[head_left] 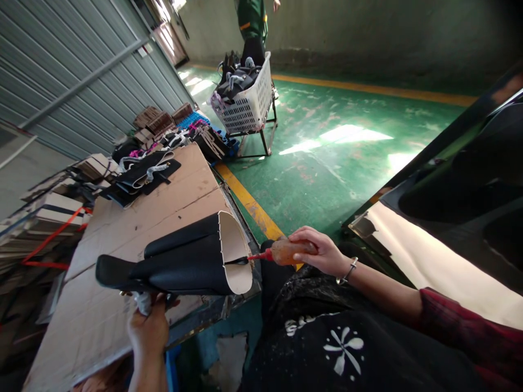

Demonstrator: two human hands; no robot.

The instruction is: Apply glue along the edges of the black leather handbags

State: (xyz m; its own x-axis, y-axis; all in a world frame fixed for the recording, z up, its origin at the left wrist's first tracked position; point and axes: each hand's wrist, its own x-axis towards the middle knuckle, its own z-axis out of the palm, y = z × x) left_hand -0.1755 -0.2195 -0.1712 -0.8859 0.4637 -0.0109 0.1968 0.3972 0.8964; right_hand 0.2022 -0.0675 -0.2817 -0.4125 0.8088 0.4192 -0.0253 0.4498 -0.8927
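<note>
left fingers clamping the black, cream-lined leather-look bag (pixel 183 269) from below, over the brown cardboard-topped counter (pixel 188 185); its long axis running toward the right fingers (pixel 304 239), nearer its mouth, wrapping an amber, red-nozzled bottle (pixel 286 252).

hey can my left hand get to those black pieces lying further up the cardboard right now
Probably not without letting go or going around: your left hand is holding the black open-ended piece, which sits between it and the black pieces.
</note>
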